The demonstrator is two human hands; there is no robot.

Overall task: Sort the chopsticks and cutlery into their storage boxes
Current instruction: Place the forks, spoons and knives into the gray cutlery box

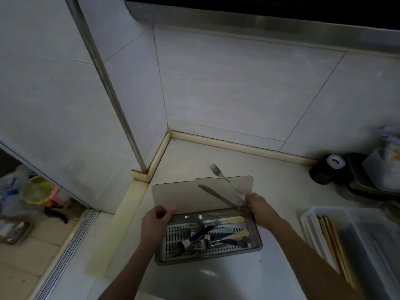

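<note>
From above, a smoky translucent cutlery box (255,239) sits on the pale countertop (216,276), near the tiled corner. Its hinged lid (184,195) stands tilted back and open. The left hand (157,217) pinches the lid's lower left edge, thumb and fingers curled onto it. The right hand (258,207) is at the box's far right corner, fingers curled around the handle end of a fork (218,173), whose tines point away toward the wall, past the lid's top edge. A table knife (213,194) shows through the lid, lying slantwise behind it; whether the right hand also grips it I cannot tell. Inside the box, on a perforated tray (173,237), lies a jumble of forks and knives (201,237) with pale and dark handles. Well off to the right, a clear box (365,241) holds wooden chopsticks (331,241) laid lengthwise. A black round container (326,169) stands by the wall.
</note>
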